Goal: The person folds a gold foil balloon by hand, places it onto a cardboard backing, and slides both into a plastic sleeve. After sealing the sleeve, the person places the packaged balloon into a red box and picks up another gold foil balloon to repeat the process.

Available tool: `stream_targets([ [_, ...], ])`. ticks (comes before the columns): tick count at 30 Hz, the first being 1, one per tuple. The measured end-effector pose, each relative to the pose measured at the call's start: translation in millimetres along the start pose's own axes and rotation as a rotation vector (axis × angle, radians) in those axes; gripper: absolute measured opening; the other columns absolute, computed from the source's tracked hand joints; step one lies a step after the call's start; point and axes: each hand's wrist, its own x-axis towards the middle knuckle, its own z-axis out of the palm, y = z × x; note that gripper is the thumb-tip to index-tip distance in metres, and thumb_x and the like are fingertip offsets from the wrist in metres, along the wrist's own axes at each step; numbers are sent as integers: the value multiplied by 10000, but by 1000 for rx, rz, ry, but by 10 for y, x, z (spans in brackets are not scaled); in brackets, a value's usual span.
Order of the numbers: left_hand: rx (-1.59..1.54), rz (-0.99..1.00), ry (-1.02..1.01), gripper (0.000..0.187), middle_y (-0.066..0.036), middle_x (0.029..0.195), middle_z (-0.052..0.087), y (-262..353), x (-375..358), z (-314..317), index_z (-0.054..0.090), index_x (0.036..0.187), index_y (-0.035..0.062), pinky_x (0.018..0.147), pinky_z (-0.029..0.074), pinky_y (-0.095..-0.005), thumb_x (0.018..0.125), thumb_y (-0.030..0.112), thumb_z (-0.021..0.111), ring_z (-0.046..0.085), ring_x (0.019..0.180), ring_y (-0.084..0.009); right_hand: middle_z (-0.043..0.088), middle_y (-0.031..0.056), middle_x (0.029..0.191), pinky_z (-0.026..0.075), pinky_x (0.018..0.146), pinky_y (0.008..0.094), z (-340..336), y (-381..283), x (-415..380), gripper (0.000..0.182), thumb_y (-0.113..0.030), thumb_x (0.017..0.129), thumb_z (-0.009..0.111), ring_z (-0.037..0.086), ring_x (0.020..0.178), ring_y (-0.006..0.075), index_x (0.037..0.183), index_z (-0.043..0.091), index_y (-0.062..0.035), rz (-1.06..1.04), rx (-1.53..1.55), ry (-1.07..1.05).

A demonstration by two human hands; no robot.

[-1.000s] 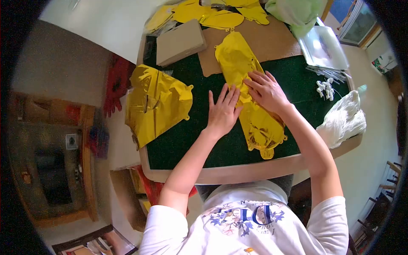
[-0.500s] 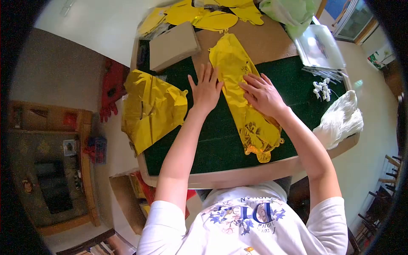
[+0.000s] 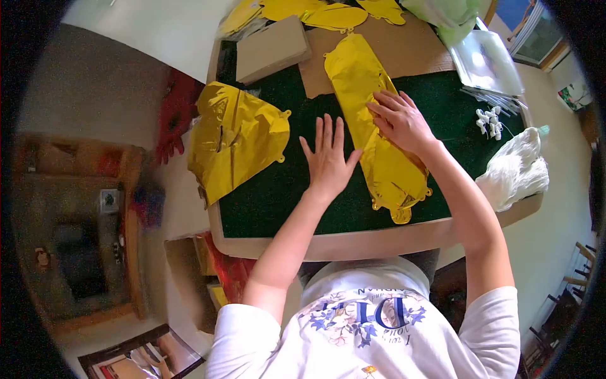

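Note:
A long folded gold foil balloon (image 3: pixel 363 85) lies flat and slanted on the green table surface, small tabs at its lower end. My right hand (image 3: pixel 404 123) rests on its middle, fingers stretched and lying flat. My left hand (image 3: pixel 329 161) is spread palm-down on the green surface, its thumb at the balloon's left edge. Further left lies a second gold foil balloon (image 3: pixel 243 139), creased and wider, apart from both hands.
Behind are a cardboard box (image 3: pixel 274 49), a brown cardboard sheet (image 3: pixel 413 54) and several yellow foil pieces (image 3: pixel 334 17). On the right are clear plastic packets (image 3: pixel 486 63), white sticks (image 3: pixel 495 100), small white pieces (image 3: pixel 489 123) and a white plastic bag (image 3: pixel 517 170).
My left hand has slid down toward me along the balloon's left edge. My right hand stays on the balloon, its fingers slightly shifted. The whole view has moved a little.

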Motion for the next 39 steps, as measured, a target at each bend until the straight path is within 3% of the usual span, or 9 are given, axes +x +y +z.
stream_targets([
  [11, -74, 32, 39, 749, -181, 1560, 193, 292, -599, 82, 243, 1492, 66, 1098, 72, -665, 909, 393, 580, 133, 1459, -332, 524, 108, 1364, 276, 1133, 451, 57, 26, -10, 337, -269, 958, 524, 450, 1299, 280, 1260, 598, -138, 24, -35, -34],
  [18, -100, 28, 10, 723, -180, 1560, 196, 347, -800, 83, 255, 1486, 54, 1112, 65, -643, 921, 378, 569, 136, 1459, -327, 570, 111, 1285, 329, 1075, 478, 151, 94, -26, 338, -291, 924, 544, 478, 1262, 289, 1210, 612, -126, -51, -29, 76],
  [24, -93, 54, 3, 677, -173, 1553, 214, 374, -877, -20, 292, 1483, 120, 1106, 114, -646, 920, 368, 574, 166, 1447, -347, 565, 107, 1292, 321, 1083, 478, 166, 112, -10, 344, -304, 933, 523, 473, 1265, 286, 1217, 608, -128, -60, -19, 81],
  [27, -83, 165, -6, 519, -110, 1537, 285, 377, -919, -54, 464, 1397, 176, 1093, 160, -654, 912, 308, 590, 213, 1431, -344, 564, 111, 1293, 316, 1085, 473, 125, 91, -18, 350, -310, 932, 523, 476, 1262, 289, 1218, 607, -127, -45, -10, 52],
  [28, -95, 182, -23, 472, -89, 1519, 329, 377, -938, -48, 510, 1357, 149, 1088, 172, -656, 911, 283, 593, 222, 1431, -332, 564, 114, 1292, 316, 1084, 472, 133, 101, -16, 348, -309, 931, 524, 478, 1260, 290, 1216, 607, -126, -50, -6, 60],
  [36, -314, 326, 52, 303, -70, 1250, 607, 264, -991, -163, 630, 1193, 110, 1081, 306, -538, 905, 201, 605, 506, 1234, -274, 575, 122, 1294, 314, 1096, 452, 58, 23, -16, 327, -271, 932, 552, 486, 1255, 296, 1203, 636, -108, -11, 29, 46],
  [37, -310, 310, 152, 270, -62, 1188, 634, 247, -895, -147, 639, 1164, 104, 1070, 337, -513, 909, 182, 599, 546, 1180, -272, 574, 123, 1295, 313, 1096, 455, 53, 18, -20, 328, -270, 931, 551, 486, 1255, 297, 1205, 633, -108, -13, 26, 42],
  [39, -257, 281, 166, 326, -78, 1295, 579, 204, -646, -125, 600, 1233, 100, 1093, 296, -531, 918, 181, 584, 471, 1274, -284, 571, 127, 1296, 310, 1097, 460, 57, 28, -16, 331, -267, 931, 549, 484, 1256, 298, 1211, 627, -108, -16, 17, 36],
])
